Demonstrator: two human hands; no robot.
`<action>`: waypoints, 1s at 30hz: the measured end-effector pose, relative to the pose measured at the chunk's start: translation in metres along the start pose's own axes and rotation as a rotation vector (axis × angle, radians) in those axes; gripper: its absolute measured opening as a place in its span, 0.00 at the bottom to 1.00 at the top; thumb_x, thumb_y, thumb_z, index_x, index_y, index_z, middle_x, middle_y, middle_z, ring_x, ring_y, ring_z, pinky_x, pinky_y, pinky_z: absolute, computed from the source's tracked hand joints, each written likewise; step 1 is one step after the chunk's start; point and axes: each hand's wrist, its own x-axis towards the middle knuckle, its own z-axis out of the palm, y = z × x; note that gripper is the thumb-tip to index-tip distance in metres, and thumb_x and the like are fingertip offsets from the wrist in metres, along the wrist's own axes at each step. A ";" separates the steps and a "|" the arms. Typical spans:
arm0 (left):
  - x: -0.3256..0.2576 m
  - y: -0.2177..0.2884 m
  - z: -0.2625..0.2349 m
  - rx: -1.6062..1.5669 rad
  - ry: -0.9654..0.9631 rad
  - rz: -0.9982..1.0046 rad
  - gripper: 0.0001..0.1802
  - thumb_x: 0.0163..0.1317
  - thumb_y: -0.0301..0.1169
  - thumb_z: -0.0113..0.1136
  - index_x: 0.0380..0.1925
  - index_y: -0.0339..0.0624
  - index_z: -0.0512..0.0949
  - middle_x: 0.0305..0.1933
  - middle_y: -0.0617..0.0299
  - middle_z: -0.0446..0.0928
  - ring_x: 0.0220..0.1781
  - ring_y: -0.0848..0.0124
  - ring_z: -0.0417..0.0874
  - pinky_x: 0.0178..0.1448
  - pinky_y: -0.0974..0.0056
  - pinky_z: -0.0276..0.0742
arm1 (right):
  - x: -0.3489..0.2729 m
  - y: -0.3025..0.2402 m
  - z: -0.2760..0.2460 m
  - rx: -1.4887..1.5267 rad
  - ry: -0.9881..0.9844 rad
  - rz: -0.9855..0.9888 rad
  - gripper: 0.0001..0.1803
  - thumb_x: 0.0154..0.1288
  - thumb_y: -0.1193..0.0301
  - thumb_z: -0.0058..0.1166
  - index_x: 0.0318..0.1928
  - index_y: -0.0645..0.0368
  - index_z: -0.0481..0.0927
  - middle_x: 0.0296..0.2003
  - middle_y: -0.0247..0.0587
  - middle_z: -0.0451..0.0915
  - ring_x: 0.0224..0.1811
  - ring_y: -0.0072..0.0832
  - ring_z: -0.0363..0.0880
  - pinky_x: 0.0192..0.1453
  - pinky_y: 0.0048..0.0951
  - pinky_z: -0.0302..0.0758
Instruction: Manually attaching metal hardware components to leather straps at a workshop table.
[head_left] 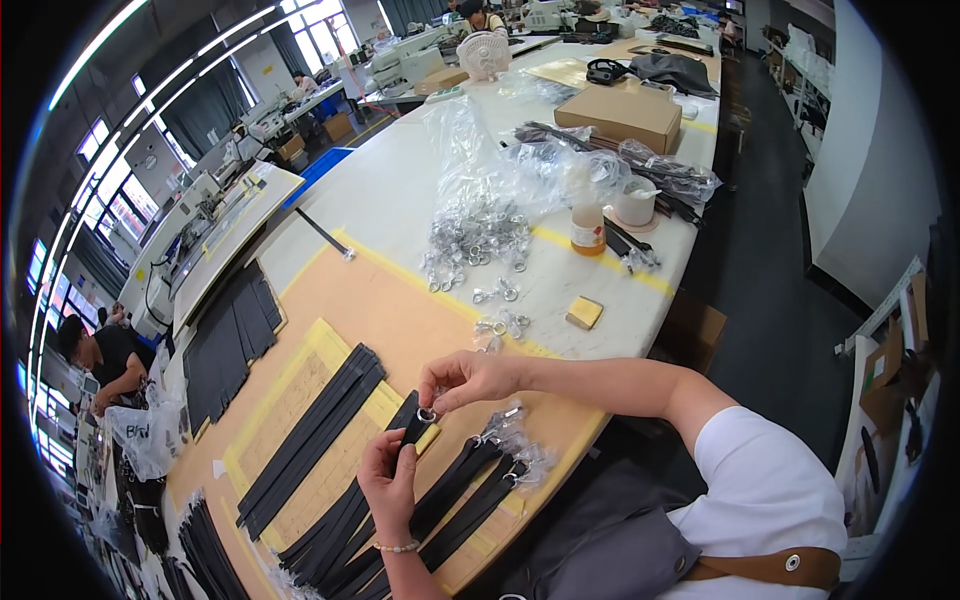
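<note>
At lower centre, a black strap (pixel 412 432) is gripped by the left hand (pixel 388 485). Its metal ring (pixel 427 414) is pinched closed by the right hand (pixel 468 380).

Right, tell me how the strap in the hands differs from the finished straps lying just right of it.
The strap in the hands is lifted off the table, pinched by the left hand; the finished straps lie flat, untouched. Its metal ring is bare, in the right hand grip; their metal ends sit under clear wrapping. It is alone; they lie as a group. All are black with metal ends.
</note>
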 end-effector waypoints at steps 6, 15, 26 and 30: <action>-0.003 0.002 0.001 -0.079 0.027 -0.008 0.13 0.62 0.19 0.69 0.46 0.35 0.80 0.39 0.68 0.80 0.37 0.83 0.78 0.41 0.76 0.72 | 0.000 0.006 0.011 0.029 0.000 0.039 0.11 0.70 0.72 0.63 0.50 0.58 0.79 0.42 0.30 0.83 0.44 0.15 0.80 0.50 0.21 0.77; -0.008 0.009 0.002 -0.138 0.036 -0.032 0.14 0.60 0.17 0.71 0.45 0.34 0.80 0.41 0.66 0.81 0.42 0.81 0.80 0.46 0.75 0.76 | 0.001 0.012 0.021 0.458 -0.099 0.164 0.08 0.72 0.75 0.60 0.49 0.57 0.76 0.45 0.37 0.84 0.47 0.26 0.84 0.53 0.29 0.79; -0.008 0.024 0.000 -0.180 -0.039 0.022 0.13 0.59 0.20 0.72 0.43 0.34 0.79 0.38 0.67 0.83 0.37 0.84 0.80 0.39 0.79 0.74 | -0.002 0.001 0.027 0.608 -0.154 0.275 0.09 0.74 0.74 0.57 0.50 0.56 0.74 0.41 0.34 0.83 0.45 0.24 0.84 0.53 0.28 0.80; -0.008 0.021 -0.001 -0.138 -0.047 0.040 0.13 0.58 0.19 0.71 0.42 0.35 0.80 0.37 0.67 0.83 0.36 0.86 0.79 0.36 0.80 0.70 | -0.003 0.002 0.026 0.629 -0.156 0.315 0.09 0.74 0.73 0.57 0.51 0.57 0.74 0.41 0.33 0.82 0.42 0.22 0.82 0.51 0.27 0.79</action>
